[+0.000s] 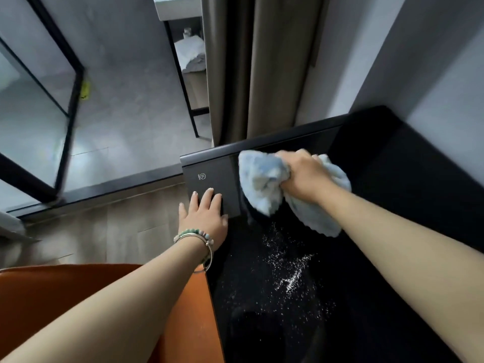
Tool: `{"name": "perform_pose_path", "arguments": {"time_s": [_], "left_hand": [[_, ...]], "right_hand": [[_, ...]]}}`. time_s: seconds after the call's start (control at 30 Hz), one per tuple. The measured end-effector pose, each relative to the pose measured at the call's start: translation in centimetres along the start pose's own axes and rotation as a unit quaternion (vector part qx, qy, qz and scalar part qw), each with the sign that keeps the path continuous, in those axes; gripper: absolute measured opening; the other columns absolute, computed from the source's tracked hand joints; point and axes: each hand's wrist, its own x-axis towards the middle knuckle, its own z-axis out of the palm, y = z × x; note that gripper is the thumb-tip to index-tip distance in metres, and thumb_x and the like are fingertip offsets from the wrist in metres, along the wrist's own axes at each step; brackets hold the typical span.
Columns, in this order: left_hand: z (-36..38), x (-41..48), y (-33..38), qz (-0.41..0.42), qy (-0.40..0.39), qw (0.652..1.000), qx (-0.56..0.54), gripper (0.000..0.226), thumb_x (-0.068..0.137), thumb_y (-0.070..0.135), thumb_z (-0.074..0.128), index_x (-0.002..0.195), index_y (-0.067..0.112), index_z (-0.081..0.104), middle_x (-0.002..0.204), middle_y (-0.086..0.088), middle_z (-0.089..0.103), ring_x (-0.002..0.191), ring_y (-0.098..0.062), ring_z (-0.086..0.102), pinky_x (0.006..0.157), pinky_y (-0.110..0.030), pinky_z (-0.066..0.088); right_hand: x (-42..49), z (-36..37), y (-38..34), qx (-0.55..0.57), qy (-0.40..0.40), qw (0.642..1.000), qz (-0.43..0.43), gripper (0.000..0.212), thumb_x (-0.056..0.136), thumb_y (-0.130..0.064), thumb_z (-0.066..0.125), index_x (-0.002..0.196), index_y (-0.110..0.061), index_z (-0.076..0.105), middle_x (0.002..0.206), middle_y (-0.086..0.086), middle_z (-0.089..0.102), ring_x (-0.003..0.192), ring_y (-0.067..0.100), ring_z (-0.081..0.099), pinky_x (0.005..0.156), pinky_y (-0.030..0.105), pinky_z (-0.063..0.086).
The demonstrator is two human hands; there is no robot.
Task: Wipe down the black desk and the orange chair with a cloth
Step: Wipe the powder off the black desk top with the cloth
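Right grip [301,176]: fingers curled and clamped on a light blue cloth [262,179]. The cloth is bunched under the palm and spills out on both sides of this grip, to its left and toward the person. The cloth lies in contact with the black counter [392,166], near the counter's far left corner.

Left grip [204,213]: fingers straight and slightly spread, holding nothing. The palm and fingers rest flat on the left end of the counter, where the surface reads as grey. A small round logo mark [202,176] sits just beyond the fingertips. The left grip lies to the left of the right grip and closer to the person; the two are apart. Beaded and metal bracelets [193,237] circle the wrist behind the left grip.

White specks [288,271] are scattered on the counter on the near side of the right grip, just below the hanging edge of the cloth.

The orange chair [39,310] is under the left forearm, behind the left grip, with its edge just beside the counter's left side.

Beyond both grips hangs a brown curtain [262,74]. Farther left of the left grip are a wooden floor [104,231] and a black-framed glass door [65,100]. A grey wall [419,61] rises to the right of the right grip.
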Motion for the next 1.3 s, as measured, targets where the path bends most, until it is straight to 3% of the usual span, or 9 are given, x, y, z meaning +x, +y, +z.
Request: {"name": "perform_pose_path", "arguments": {"time_s": [0.1, 0.3, 0.4, 0.8, 0.87, 0.97, 1.07, 1.13, 1.3], "left_hand": [[0.5, 0.9, 0.2, -0.022, -0.046, 0.998, -0.022, 0.063, 0.094, 0.051, 0.027, 0.148, 0.029, 0.001, 0.155, 0.013, -0.013, 0.142, -0.024, -0.017, 0.112, -0.054, 0.004], [2.0, 0.8, -0.1, -0.027, -0.021, 0.999, 0.002, 0.066, 0.091, 0.059, 0.019, 0.146, 0.034, -0.006, 0.152, 0.019, -0.020, 0.140, -0.017, -0.023, 0.110, -0.056, 0.014], [2.1, 0.6, -0.1, -0.029, -0.015, 0.999, -0.007, 0.066, 0.090, 0.060, 0.022, 0.146, 0.035, -0.003, 0.151, 0.022, -0.017, 0.140, -0.015, -0.021, 0.109, -0.054, 0.014], [2.1, -2.4, -0.2, 0.007, -0.002, 1.000, -0.014, 0.054, 0.096, 0.044, 0.023, 0.147, 0.033, 0.009, 0.155, 0.017, -0.004, 0.143, -0.013, -0.009, 0.111, -0.056, 0.002], [2.1, -4.2, -0.1, 0.040, 0.006, 0.999, -0.017, 0.051, 0.097, 0.042, 0.024, 0.146, 0.033, 0.015, 0.155, 0.016, 0.002, 0.143, -0.012, -0.006, 0.112, -0.054, 0.003], [2.4, -6.7, -0.4, 0.078, -0.006, 0.997, -0.012, 0.050, 0.098, 0.042, 0.024, 0.146, 0.031, 0.017, 0.155, 0.013, 0.004, 0.144, -0.013, -0.005, 0.113, -0.052, 0.002], [2.5, -8.7, -0.6, 0.092, -0.022, 0.995, -0.022, 0.050, 0.098, 0.041, 0.023, 0.146, 0.029, 0.016, 0.156, 0.012, 0.003, 0.144, -0.013, -0.006, 0.114, -0.048, 0.002], [2.4, -9.8, -0.8, 0.099, -0.028, 0.994, -0.035, 0.049, 0.099, 0.040, 0.024, 0.146, 0.028, 0.017, 0.156, 0.012, 0.005, 0.144, -0.014, -0.004, 0.115, -0.046, 0.006], [2.7, -12.8, -2.0, 0.105, -0.026, 0.989, -0.101, 0.047, 0.099, 0.033, 0.028, 0.145, 0.024, 0.021, 0.154, 0.009, 0.016, 0.144, -0.015, 0.006, 0.114, -0.040, 0.020]], "right_hand": [[3.3, -0.2, 1.7, 0.017, 0.024, 0.997, 0.073, 0.043, 0.077, -0.032, 0.059, 0.119, -0.027, 0.048, 0.118, -0.003, 0.055, 0.116, 0.031, 0.042, 0.088, 0.041, 0.031], [5.6, 3.7, 2.0, -0.044, -0.062, 0.992, 0.098, 0.049, 0.067, -0.081, 0.039, 0.103, -0.048, 0.043, 0.119, -0.014, 0.041, 0.122, 0.022, 0.031, 0.094, 0.057, 0.026], [4.3, 3.8, 2.1, -0.051, -0.005, 0.997, 0.060, 0.033, 0.070, -0.068, 0.046, 0.079, -0.037, 0.039, 0.086, -0.019, 0.040, 0.109, 0.018, 0.041, 0.078, 0.044, 0.027], [-10.6, 3.9, -1.5, 0.062, -0.073, 0.994, -0.042, 0.021, 0.075, -0.045, 0.050, 0.062, -0.030, 0.044, 0.068, -0.016, 0.049, 0.086, 0.005, 0.043, 0.078, 0.033, 0.028], [-12.4, 2.7, -0.8, 0.076, -0.018, 0.997, 0.001, 0.022, 0.072, -0.050, 0.052, 0.063, -0.030, 0.046, 0.064, -0.018, 0.044, 0.080, 0.009, 0.047, 0.074, 0.033, 0.028], [-14.5, 1.4, 2.4, 0.096, 0.121, 0.973, 0.172, 0.032, 0.071, -0.057, 0.058, 0.094, -0.035, 0.055, 0.086, -0.018, 0.047, 0.093, 0.026, 0.048, 0.079, 0.039, 0.034], [-16.3, 1.8, 4.6, -0.007, -0.016, 0.947, 0.320, 0.058, 0.074, -0.076, 0.034, 0.124, -0.046, 0.032, 0.139, -0.009, 0.032, 0.122, 0.027, 0.030, 0.095, 0.049, 0.029], [-17.0, 2.9, 4.1, -0.045, -0.043, 0.946, 0.317, 0.062, 0.078, -0.072, 0.032, 0.132, -0.043, 0.026, 0.150, -0.012, 0.014, 0.133, 0.023, 0.017, 0.103, 0.053, 0.023], [-19.3, 5.8, -2.7, -0.044, -0.010, 0.975, 0.217, 0.044, 0.078, -0.056, 0.040, 0.120, -0.047, 0.033, 0.135, -0.019, 0.030, 0.120, 0.019, 0.028, 0.094, 0.045, 0.027]]}}
